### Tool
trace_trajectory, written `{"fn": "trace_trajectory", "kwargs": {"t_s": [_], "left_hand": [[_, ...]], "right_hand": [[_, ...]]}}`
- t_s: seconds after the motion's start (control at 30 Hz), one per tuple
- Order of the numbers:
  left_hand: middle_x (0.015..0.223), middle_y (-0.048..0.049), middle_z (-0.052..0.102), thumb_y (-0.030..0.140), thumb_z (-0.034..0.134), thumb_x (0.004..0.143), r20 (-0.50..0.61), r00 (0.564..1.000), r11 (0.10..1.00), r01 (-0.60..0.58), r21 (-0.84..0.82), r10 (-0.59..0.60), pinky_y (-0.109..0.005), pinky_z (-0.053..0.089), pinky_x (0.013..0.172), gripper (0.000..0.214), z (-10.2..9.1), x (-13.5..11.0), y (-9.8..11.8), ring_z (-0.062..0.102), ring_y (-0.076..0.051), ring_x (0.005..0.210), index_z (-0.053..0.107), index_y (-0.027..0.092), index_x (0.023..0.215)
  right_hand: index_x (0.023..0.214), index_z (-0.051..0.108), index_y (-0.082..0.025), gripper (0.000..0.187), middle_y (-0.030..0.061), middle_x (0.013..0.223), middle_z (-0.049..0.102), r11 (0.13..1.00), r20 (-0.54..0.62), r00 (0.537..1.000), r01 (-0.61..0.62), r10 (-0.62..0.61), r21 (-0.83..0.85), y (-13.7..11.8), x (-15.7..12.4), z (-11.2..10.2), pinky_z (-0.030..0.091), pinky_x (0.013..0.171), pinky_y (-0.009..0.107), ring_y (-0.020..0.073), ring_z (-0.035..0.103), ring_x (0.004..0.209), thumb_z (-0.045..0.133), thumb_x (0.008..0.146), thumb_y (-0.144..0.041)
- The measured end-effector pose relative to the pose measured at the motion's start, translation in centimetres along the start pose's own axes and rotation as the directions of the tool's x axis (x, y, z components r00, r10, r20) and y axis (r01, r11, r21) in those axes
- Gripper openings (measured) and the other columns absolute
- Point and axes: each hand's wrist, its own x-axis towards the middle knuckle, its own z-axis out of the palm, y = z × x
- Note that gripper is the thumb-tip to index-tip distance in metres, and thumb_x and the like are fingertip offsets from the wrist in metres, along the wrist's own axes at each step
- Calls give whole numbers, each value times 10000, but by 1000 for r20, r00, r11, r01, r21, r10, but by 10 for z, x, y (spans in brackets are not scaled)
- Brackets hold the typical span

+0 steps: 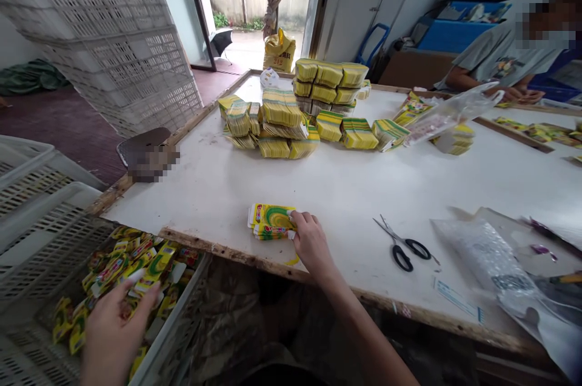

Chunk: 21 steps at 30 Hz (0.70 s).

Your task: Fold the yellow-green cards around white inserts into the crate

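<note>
My right hand (309, 239) rests on the white table (345, 192), fingers curled against the right end of a small stack of yellow packets (269, 221) near the front edge. My left hand (119, 324) reaches down into a white plastic crate (45, 234) at the lower left. Its fingers are closed on one of the loose yellow packets (140, 280) that fill the crate.
Black scissors (404, 246) lie right of my right hand. Clear plastic bags (495, 265) sit at the right edge. Bundled yellow packet stacks (309, 110) fill the far side. Another person (513, 65) works at the far right corner. White crates (113, 34) lean at the left.
</note>
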Motion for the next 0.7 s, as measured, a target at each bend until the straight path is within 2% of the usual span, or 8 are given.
{"fn": "trace_trajectory", "kwargs": {"t_s": [0.07, 0.13, 0.27, 0.4, 0.47, 0.57, 0.63, 0.7], "left_hand": [[980, -64, 657, 558, 762, 556, 102, 994, 957, 54, -284, -26, -377, 506, 786, 554, 25, -26, 23, 625, -309, 922, 653, 227, 986], [1082, -82, 664, 512, 789, 591, 248, 966, 847, 75, -527, 69, -315, 495, 848, 554, 49, -52, 49, 611, -273, 1004, 655, 217, 1040], [1187, -105, 612, 658, 746, 575, 329, 896, 388, 201, -899, 298, -333, 531, 837, 796, 81, -94, 95, 574, -277, 1086, 566, 230, 1222], [1044, -71, 656, 739, 649, 617, 325, 914, 89, 313, -946, 244, -345, 534, 843, 671, 88, -116, 131, 611, -271, 989, 663, 228, 1053], [843, -40, 647, 763, 615, 626, 335, 928, 30, 335, -942, 161, -316, 548, 769, 623, 85, -118, 143, 621, -218, 803, 683, 205, 895], [699, 11, 578, 795, 630, 567, 388, 915, 23, 388, -921, 113, -278, 547, 711, 623, 82, -114, 150, 554, -148, 633, 651, 209, 778], [699, 7, 587, 853, 599, 510, 404, 910, 123, 392, -911, 89, -283, 548, 693, 702, 83, -111, 147, 561, -162, 649, 657, 216, 800], [753, -28, 628, 933, 497, 459, 407, 910, 303, 367, -879, 80, -307, 553, 695, 843, 88, -109, 141, 605, -219, 762, 675, 215, 862]], "right_hand": [[1110, 538, -157, 491, 128, 1011, 595, 1000, -4, 1000, -4, 4, 29, 0, 1, -3, 448, 847, 437, 262, 523, 938, 410, 692, 67], [1123, 487, -167, 496, 90, 958, 582, 996, 2, 1000, -4, 3, 85, -3, 0, -9, 466, 803, 397, 227, 544, 878, 407, 687, 57], [1116, 410, -209, 421, -14, 820, 534, 951, 68, 997, 9, -31, 308, -28, -16, -19, 477, 635, 239, 131, 551, 682, 509, 740, -47], [1071, 458, -231, 374, -31, 789, 499, 613, 226, 972, -140, -66, 777, -68, -46, -15, 414, 576, 206, 114, 500, 654, 629, 747, -157], [1073, 459, -240, 414, -25, 820, 517, 454, 291, 955, -234, -58, 860, -82, -59, -11, 418, 611, 219, 118, 497, 681, 690, 731, -213], [1050, 516, -241, 431, -32, 807, 515, 420, 403, 913, -345, -56, 839, -91, -68, -9, 411, 619, 219, 123, 475, 699, 750, 688, -242], [1020, 559, -237, 441, -35, 786, 508, 437, 452, 890, -388, -50, 811, -90, -66, -9, 408, 605, 217, 132, 466, 707, 787, 643, -254], [994, 577, -236, 434, -45, 737, 496, 430, 450, 893, -400, -16, 809, -85, -61, -9, 408, 596, 221, 134, 462, 680, 803, 625, -280]]}}
